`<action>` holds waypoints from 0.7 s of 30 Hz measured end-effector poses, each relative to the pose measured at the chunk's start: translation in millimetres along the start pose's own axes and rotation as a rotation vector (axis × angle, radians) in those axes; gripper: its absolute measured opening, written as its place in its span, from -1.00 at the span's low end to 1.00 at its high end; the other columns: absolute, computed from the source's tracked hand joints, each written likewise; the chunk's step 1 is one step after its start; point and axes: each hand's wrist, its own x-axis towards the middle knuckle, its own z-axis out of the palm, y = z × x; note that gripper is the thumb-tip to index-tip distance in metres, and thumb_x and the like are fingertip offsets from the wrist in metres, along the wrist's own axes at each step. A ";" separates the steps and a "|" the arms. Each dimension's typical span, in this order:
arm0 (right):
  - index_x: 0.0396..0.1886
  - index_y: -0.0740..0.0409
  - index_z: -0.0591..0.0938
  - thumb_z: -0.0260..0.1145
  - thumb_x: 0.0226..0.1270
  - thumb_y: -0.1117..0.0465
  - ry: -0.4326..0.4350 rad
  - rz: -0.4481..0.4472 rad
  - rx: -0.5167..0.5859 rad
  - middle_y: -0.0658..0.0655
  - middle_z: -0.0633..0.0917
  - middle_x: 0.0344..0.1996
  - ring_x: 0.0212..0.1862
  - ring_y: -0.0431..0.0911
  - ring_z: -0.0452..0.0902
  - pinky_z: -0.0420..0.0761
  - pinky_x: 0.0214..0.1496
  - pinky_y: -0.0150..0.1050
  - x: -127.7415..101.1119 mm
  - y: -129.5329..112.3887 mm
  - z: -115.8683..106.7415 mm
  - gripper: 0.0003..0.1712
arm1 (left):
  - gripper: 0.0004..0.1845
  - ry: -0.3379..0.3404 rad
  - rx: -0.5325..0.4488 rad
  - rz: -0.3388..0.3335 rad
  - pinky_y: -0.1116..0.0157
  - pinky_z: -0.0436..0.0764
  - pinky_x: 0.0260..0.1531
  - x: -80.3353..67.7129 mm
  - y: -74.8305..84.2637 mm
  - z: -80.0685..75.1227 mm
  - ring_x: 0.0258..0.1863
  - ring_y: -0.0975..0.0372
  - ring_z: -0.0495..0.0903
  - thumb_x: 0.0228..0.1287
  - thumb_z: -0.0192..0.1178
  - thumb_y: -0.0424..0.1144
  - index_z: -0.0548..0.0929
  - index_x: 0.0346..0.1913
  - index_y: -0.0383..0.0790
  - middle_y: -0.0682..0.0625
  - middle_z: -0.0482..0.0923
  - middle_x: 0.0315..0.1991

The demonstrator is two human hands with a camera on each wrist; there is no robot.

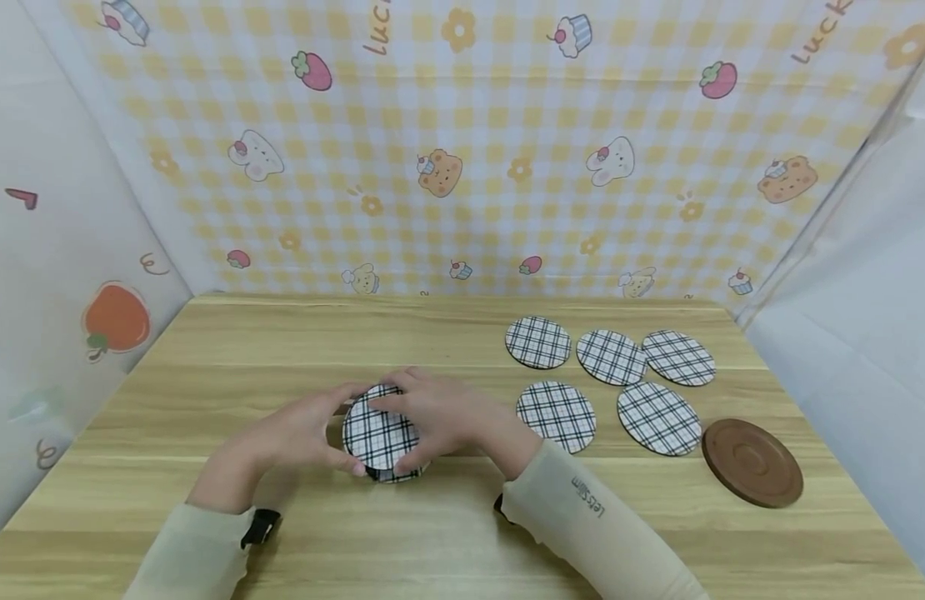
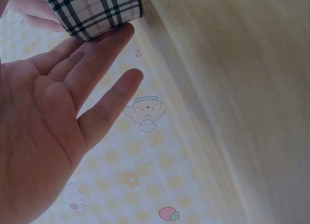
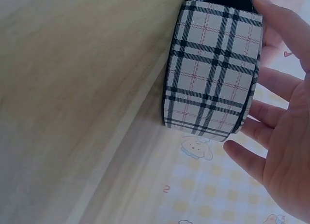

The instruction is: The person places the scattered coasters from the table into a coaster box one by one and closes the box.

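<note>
At lower centre of the head view, both hands meet around a plaid coaster holder (image 1: pixel 382 435) standing on the wooden table (image 1: pixel 282 350). The left hand (image 1: pixel 293 433) lies against its left side; the left wrist view shows this hand spread, fingers (image 2: pixel 104 52) straight, with a fingertip touching the holder's plaid wall at the upper left of that frame. The right hand (image 1: pixel 440 417) covers the holder's right and upper edge. In the right wrist view its fingers (image 3: pixel 286 35) are relaxed and lie along the holder's plaid wall and top rim, not clenched.

To the right of centre in the head view, five plaid coasters (image 1: pixel 558 415) lie flat on the table in two rows, three behind and two in front. A brown round lid (image 1: pixel 751 462) lies flat at right, just beside the nearest coaster.
</note>
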 end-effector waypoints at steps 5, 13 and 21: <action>0.48 -0.11 0.37 0.51 0.03 -0.27 -0.011 -0.004 0.025 0.09 0.25 0.51 0.49 -0.03 0.20 0.43 0.45 -0.13 1.7 2.4 1.4 0.01 | 0.18 0.004 0.003 -0.008 -0.24 0.44 0.27 -1.1 0.8 0.3 0.31 -0.23 0.43 -0.12 0.54 0.16 0.18 0.49 -0.35 -0.29 0.37 0.40; 0.49 -0.14 0.35 0.51 0.03 -0.29 -0.020 -0.011 0.044 0.10 0.21 0.54 0.50 0.01 0.21 0.42 0.46 -0.09 2.1 6.1 3.0 0.03 | 0.19 0.009 0.016 -0.005 -0.24 0.46 0.24 -0.8 0.7 1.3 0.31 -0.22 0.45 -0.13 0.54 0.17 0.17 0.50 -0.30 -0.26 0.38 0.39; 0.49 -0.03 0.36 0.53 0.04 -0.23 -0.008 -0.024 0.090 0.15 0.20 0.55 0.52 0.02 0.19 0.36 0.51 -0.12 -5.0 9.8 0.8 0.03 | 0.18 0.012 0.006 -0.008 -0.21 0.46 0.26 -0.5 0.6 2.0 0.31 -0.18 0.46 -0.15 0.55 0.16 0.18 0.50 -0.27 -0.21 0.41 0.38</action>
